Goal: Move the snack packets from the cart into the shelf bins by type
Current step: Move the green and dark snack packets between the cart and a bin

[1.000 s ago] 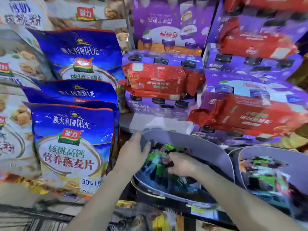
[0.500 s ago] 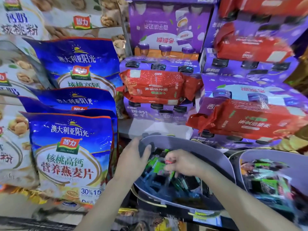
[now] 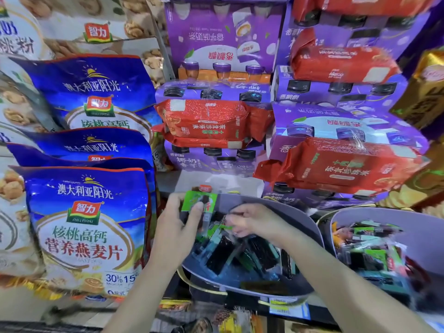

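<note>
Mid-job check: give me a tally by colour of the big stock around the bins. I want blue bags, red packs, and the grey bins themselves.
Blue bags: 4 (one shows only its top edge)
Red packs: 5 (one mostly hidden under another)
Grey bins: 2
Total: 11

Brightly lit store shelves hold blue oatmeal bags, purple drink cartons and red rice packs, stacked tightly together.
</note>
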The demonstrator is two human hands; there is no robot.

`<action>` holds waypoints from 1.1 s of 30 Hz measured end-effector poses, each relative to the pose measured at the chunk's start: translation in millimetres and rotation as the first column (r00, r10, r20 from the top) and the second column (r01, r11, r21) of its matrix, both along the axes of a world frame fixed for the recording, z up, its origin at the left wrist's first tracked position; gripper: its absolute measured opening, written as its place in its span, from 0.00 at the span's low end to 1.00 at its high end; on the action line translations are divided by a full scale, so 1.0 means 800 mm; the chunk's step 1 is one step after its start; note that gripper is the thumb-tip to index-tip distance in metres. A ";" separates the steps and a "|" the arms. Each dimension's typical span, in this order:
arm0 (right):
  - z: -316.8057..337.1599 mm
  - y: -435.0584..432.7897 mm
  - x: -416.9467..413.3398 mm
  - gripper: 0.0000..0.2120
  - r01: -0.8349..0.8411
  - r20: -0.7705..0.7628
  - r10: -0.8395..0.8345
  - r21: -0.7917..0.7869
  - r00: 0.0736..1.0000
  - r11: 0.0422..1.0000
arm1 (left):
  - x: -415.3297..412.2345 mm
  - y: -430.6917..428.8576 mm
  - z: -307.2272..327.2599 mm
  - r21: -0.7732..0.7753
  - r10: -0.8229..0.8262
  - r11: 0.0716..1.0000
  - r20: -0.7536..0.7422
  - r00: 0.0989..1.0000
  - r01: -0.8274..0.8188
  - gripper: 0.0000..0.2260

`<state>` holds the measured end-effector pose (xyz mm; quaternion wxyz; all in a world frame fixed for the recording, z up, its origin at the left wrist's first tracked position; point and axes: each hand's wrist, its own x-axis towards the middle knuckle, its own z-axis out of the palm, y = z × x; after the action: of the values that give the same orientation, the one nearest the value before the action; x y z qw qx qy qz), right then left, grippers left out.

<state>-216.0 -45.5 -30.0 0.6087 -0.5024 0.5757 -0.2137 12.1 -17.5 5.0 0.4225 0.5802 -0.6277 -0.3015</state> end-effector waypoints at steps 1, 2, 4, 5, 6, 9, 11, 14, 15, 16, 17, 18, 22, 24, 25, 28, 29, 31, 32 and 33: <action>-0.010 -0.002 0.000 0.26 -0.104 -0.203 0.104 0.011 0.974 0.995 | 0.000 -0.001 0.000 0.012 0.033 0.999 -0.022 0.999 -0.033 0.06; -0.021 -0.004 0.002 0.29 -0.191 -0.363 0.196 0.050 0.911 0.980 | 0.000 -0.002 -0.001 0.033 0.051 0.998 -0.034 0.998 -0.050 0.05; -0.041 -0.006 0.010 0.34 -0.239 -0.445 0.275 0.136 0.852 0.961 | -0.001 -0.003 -0.005 0.068 0.045 0.997 -0.064 0.997 -0.041 0.04; -0.049 -0.008 0.015 0.36 -0.227 -0.435 0.277 0.163 0.857 0.960 | -0.003 -0.003 -0.006 0.077 0.030 0.997 -0.093 0.995 -0.023 0.04; -0.055 -0.008 0.021 0.38 -0.224 -0.432 0.282 0.181 0.857 0.958 | -0.004 -0.003 -0.007 0.078 0.016 0.997 -0.111 0.994 -0.008 0.05; -0.074 -0.008 0.034 0.38 -0.271 -0.462 0.332 0.194 0.822 0.943 | -0.005 -0.003 -0.007 0.062 -0.002 0.998 -0.139 0.990 0.011 0.06; -0.087 -0.005 0.039 0.32 -0.285 -0.486 0.334 0.174 0.807 0.942 | -0.004 -0.003 -0.007 0.090 0.004 0.996 -0.179 0.984 0.012 0.06; -0.092 -0.003 0.034 0.25 -0.260 -0.467 0.277 0.102 0.840 0.960 | -0.003 -0.005 -0.009 0.103 0.004 0.995 -0.156 0.988 0.013 0.10; -0.088 -0.003 0.031 0.21 -0.269 -0.461 0.270 0.068 0.845 0.961 | -0.003 -0.005 -0.010 0.089 0.004 0.996 -0.129 0.992 0.008 0.09; -0.084 -0.002 0.028 0.18 -0.275 -0.461 0.260 0.036 0.849 0.961 | -0.003 -0.004 -0.011 0.075 0.003 0.997 -0.107 0.994 0.005 0.07; -0.078 -0.001 0.026 0.17 -0.280 -0.462 0.250 0.004 0.851 0.960 | -0.003 -0.005 -0.012 0.066 0.004 0.998 -0.098 0.995 0.002 0.07; -0.072 0.000 0.024 0.16 -0.292 -0.464 0.248 -0.024 0.851 0.956 | -0.003 -0.005 -0.012 0.063 0.006 0.998 -0.095 0.995 0.000 0.07; -0.038 0.008 0.013 0.18 -0.339 -0.441 0.267 -0.093 0.857 0.936 | -0.004 -0.006 -0.008 0.078 0.042 0.996 -0.106 0.993 -0.034 0.07; -0.017 0.010 0.002 0.17 -0.359 -0.407 0.279 -0.134 0.870 0.924 | -0.005 -0.006 -0.003 0.112 0.042 0.993 -0.188 0.981 -0.021 0.06; -0.006 0.012 -0.004 0.15 -0.368 -0.388 0.283 -0.163 0.877 0.915 | -0.005 -0.006 0.000 0.109 0.038 0.994 -0.187 0.982 -0.017 0.06; 0.030 0.018 -0.023 0.14 -0.375 -0.325 0.291 -0.234 0.900 0.897 | -0.003 -0.008 0.011 0.147 0.029 0.989 -0.130 0.991 -0.010 0.06; 0.043 0.019 -0.029 0.14 -0.378 -0.292 0.302 -0.253 0.907 0.890 | -0.002 -0.010 0.014 0.179 0.020 0.984 -0.126 0.992 0.003 0.05; 0.067 0.022 -0.033 0.15 -0.367 -0.216 0.314 -0.287 0.925 0.885 | 0.001 -0.010 0.022 0.250 -0.011 0.967 -0.142 0.990 0.047 0.04; 0.075 0.023 -0.033 0.15 -0.354 -0.186 0.310 -0.304 0.933 0.885 | 0.002 -0.010 0.026 0.290 -0.032 0.953 -0.187 0.982 0.086 0.06; 0.082 0.022 -0.031 0.15 -0.339 -0.165 0.300 -0.323 0.940 0.884 | 0.004 -0.008 0.028 0.327 -0.058 0.936 -0.225 0.973 0.132 0.09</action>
<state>-241.0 -28.1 35.2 0.5047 -0.7006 0.4710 -0.1805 15.2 -23.5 27.4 0.3655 0.5777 -0.5451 -0.4853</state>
